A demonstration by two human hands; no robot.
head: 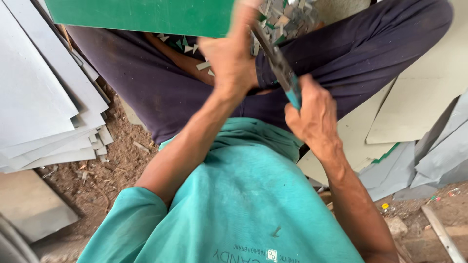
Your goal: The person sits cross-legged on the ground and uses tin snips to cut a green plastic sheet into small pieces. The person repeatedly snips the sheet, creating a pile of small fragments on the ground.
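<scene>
Bare dirt floor (105, 175) surrounds the seated person, with a stack of grey sheets (44, 102) fanned out at the far left. Across the lap lies a green sheet (141, 14), its near edge met by the left hand (231, 61), whose grip is closed on that edge. Small grey-and-green offcuts (285, 17) — plenty already — litter the dark trousers (146, 83). Further right, the right hand (312, 114) is clamped on the teal handle of what looks like a pair of snips (280, 68), though motion blurs it. Most of the green sheet appears uncut. More grey sheets (438, 156) lean at the far right.
</scene>
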